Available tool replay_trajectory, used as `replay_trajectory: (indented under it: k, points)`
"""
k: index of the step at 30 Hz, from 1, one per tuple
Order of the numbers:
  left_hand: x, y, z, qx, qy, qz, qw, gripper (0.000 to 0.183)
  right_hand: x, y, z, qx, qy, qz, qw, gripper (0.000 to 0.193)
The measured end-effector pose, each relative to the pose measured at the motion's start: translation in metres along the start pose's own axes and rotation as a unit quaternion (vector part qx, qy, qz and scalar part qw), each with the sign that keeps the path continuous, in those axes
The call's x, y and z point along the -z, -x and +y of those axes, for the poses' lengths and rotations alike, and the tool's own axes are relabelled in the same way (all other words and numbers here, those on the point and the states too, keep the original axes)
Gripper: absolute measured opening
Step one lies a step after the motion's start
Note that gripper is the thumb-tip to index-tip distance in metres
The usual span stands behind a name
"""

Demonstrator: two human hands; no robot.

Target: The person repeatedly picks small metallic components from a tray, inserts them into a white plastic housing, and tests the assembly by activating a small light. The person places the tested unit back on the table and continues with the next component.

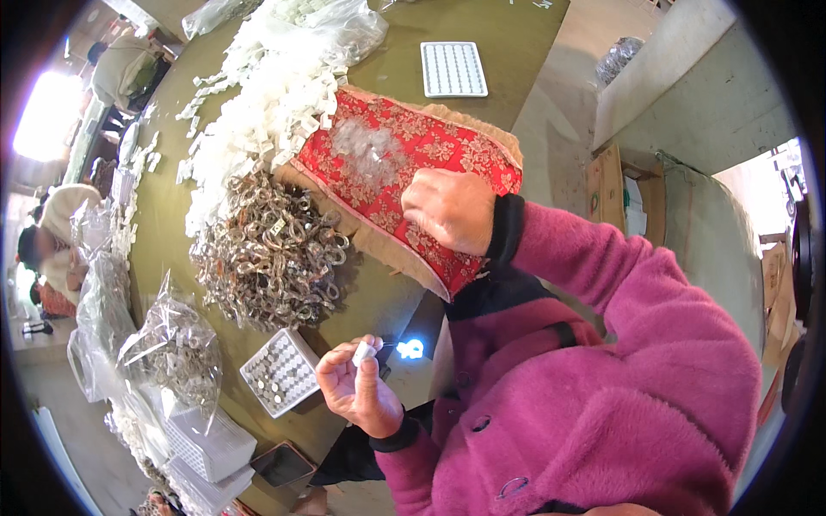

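Note:
My left hand (pixel 368 397) is closed in a pinch on a small white block (pixel 364 353), held up at the table's near edge. A bright blue-white light (pixel 411 348) glows just right of the block, with a thin dark line between them; its exact form is washed out. My right hand (pixel 449 209) is above a red cloth (pixel 452 155) with gold flowers, fingers curled together. Whatever it pinches, if anything, is hidden. On the cloth, left of this hand, lies a heap of small clear pieces (pixel 368 150).
A pile of brown and grey loops (pixel 271 254) adjoins a heap of white tags (pixel 258 103). A white compartment tray (pixel 282 371) with small round pieces stands left of my left hand. Another white tray (pixel 454 69) lies at the back. Stacked trays (pixel 206 443), a phone (pixel 282 463) and bags are lower left. People work at far left.

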State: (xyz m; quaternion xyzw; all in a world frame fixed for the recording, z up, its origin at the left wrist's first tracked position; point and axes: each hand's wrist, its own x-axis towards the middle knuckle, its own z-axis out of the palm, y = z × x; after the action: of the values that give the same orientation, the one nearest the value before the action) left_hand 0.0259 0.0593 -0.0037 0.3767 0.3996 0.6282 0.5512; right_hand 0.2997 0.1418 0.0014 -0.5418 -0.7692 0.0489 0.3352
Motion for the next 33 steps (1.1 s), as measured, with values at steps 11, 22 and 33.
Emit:
replay_trajectory:
  k: [11,22,33]
  points:
    - [0.001,0.02,0.014,0.06,0.051,-0.071,0.994,0.027,0.0,0.021,-0.081,-0.032,-0.385,-0.04,0.922,0.009]
    - [0.039,0.044,0.016,0.083,0.179,-0.079,0.977,0.025,-0.012,0.035,-0.147,-0.145,-0.566,-0.171,0.794,0.01]
    - [0.039,0.053,0.023,0.13,0.266,-0.034,0.955,0.024,-0.022,0.043,-0.159,0.005,-0.414,-0.086,0.906,0.008]
